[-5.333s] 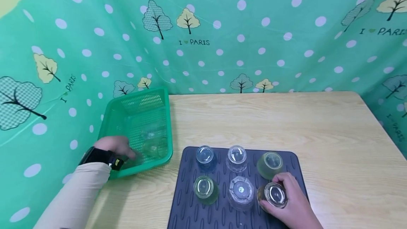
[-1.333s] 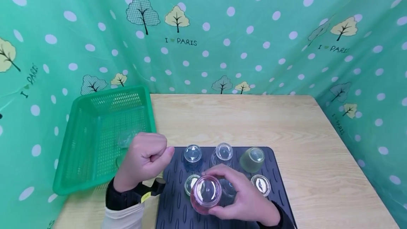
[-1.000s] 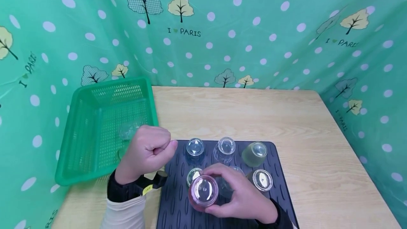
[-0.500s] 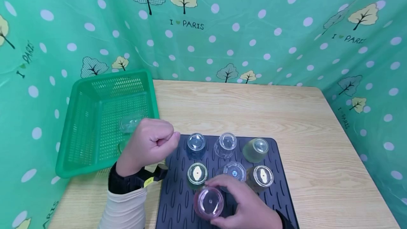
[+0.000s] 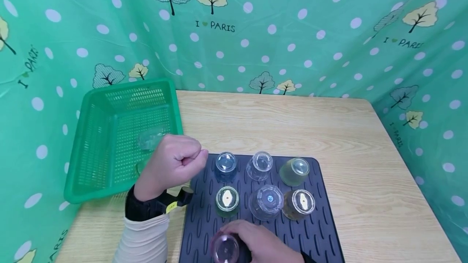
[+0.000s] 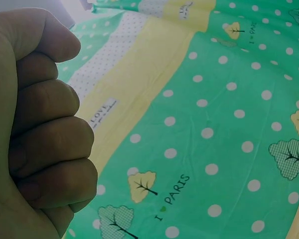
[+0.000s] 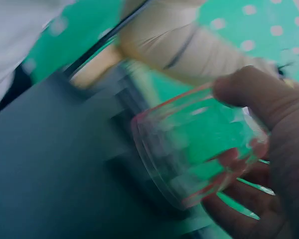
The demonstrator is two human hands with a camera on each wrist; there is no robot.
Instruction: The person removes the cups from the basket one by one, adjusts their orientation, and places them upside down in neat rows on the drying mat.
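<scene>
My right hand (image 5: pixel 261 243) grips a pink-tinted glass (image 5: pixel 224 248) upside down at the near edge of the dark ribbed mat (image 5: pixel 318 230); in the right wrist view the pink glass (image 7: pixel 199 149) sits between thumb and fingers, just above the mat (image 7: pixel 45 164). Several glasses stand upside down on the mat in two rows: a blue one (image 5: pixel 225 163), a clear one (image 5: pixel 260 162), a green one (image 5: pixel 294 170), a greenish one (image 5: pixel 227 199), a faceted clear one (image 5: pixel 267 201) and an amber one (image 5: pixel 299 203). My left hand (image 5: pixel 174 162) is a closed fist holding nothing, hovering by the mat's left corner; the left wrist view shows the fist (image 6: pixel 35 124).
A green plastic mesh basket (image 5: pixel 109 113) stands at the table's left, with a clear glass (image 5: pixel 150 140) lying inside. The wooden table (image 5: pixel 278 125) stretches behind and right of the mat. Green polka-dot curtains (image 5: pixel 292 31) wall in the table on three sides.
My right hand has carried the pink glass from above the mat's middle down toward the near edge. The left fist has stayed beside the basket.
</scene>
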